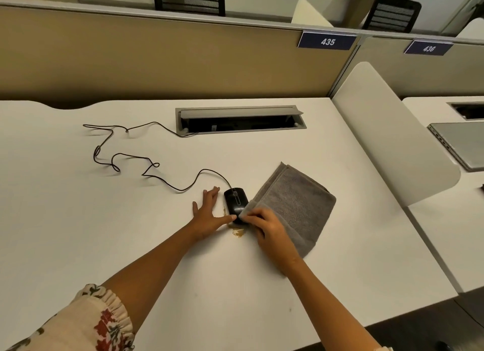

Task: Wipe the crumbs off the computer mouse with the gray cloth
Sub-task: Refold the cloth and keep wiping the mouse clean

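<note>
My right hand (269,226) is closed in a pinch on the near left corner of the gray cloth (293,209), and I press that corner onto the rear of the computer mouse (235,201). My left hand (208,214) lies flat and open on the desk (104,219), fingers spread, just left of the mouse; its thumb reaches to the near end of the mouse, at or touching it, and braces the body.

The mouse sits at mid-desk, front end away from me. The rest of the cloth lies folded on the desk to its right. A patch of crumbs (237,232) rests on the desk directly below the mouse, between my two hands, with a thinner trace along its left flank.

Risks, as I judge them:
- Only the thumb steadies the mouse. A firm stroke may slide or rotate it.
- A stroke toward me would drag the cloth through the crumbs and spread them, or carry them back onto the mouse.
- The cable (146,164) lies in loose loops toward the open cable hatch (239,120). A shifted mouse may tug it.
- Only one corner of the cloth is engaged, so the scroll wheel area stays uncovered.
</note>
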A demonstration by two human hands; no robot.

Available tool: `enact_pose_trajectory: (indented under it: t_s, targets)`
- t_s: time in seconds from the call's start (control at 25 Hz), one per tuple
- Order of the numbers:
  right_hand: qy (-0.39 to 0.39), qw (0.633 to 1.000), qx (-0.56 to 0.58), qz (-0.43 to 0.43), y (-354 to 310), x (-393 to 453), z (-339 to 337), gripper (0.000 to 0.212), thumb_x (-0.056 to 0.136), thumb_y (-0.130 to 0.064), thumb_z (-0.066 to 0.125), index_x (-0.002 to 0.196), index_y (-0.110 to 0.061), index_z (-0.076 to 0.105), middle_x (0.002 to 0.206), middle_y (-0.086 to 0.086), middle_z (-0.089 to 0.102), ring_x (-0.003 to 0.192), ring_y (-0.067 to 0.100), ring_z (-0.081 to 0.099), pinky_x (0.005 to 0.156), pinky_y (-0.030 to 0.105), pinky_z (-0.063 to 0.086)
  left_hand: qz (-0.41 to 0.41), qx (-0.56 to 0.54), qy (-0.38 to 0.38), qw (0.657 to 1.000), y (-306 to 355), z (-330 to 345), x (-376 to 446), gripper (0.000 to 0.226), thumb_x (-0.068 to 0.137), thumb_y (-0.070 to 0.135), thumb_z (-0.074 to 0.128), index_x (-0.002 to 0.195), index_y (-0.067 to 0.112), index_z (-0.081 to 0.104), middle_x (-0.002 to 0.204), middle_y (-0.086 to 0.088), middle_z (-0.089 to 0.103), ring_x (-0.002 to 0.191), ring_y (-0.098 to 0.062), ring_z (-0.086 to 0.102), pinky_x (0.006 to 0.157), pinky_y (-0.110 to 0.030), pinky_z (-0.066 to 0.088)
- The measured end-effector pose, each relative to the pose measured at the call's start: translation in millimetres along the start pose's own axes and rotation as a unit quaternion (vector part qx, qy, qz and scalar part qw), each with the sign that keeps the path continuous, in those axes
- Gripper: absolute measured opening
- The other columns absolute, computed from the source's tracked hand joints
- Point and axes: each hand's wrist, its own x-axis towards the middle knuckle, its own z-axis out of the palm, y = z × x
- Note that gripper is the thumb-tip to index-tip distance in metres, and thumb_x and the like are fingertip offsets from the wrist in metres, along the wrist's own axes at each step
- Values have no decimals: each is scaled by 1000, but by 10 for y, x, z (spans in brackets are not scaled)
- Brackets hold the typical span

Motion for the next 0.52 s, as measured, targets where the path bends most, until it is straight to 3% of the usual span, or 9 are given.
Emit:
enact_pose_trajectory:
  t_s: [0.08,0.2,0.28,0.4,0.52]
  targets:
    - [-19,999,-27,-7,114,-40,-44,33,90,1,60,117,-16,70,112,-1,62,105,9,53,94,17,44,5,1,1,1000,-5,-1,-8,99,78,45,76,150,34,10,161,13,16,145,-1,-19,116,-39,-21]
    - [52,994,5,91,247,-6,-178,36,90,7,56,114,-16,71,109,-4,60,103,8,55,93,24,48,4,-16,-2,1000,-2,-5,-4,99,78,45,76,150,36,9,161,11,18,146,-2,-20,116,-39,-21]
    - [73,991,21,108,243,129,-231,36,90,7,56,113,-16,72,109,-5,61,103,9,56,93,21,48,-12,-34,2,999,3,-8,5,99,75,47,78,148,38,11,159,12,21,147,-6,-20,115,-37,-20]
    - [39,995,26,83,94,425,-218,31,92,2,57,112,-15,73,109,-3,64,102,10,58,91,17,48,-25,-45,11,999,-24,4,33,108,65,54,82,147,42,13,159,13,23,148,-8,-18,116,-39,-19]
    - [-17,998,18,66,-49,659,-81,31,93,2,53,113,-12,72,111,1,64,104,12,55,90,12,44,-18,-27,15,999,5,31,32,106,69,47,82,148,38,11,159,13,22,148,-5,-14,116,-39,-20]
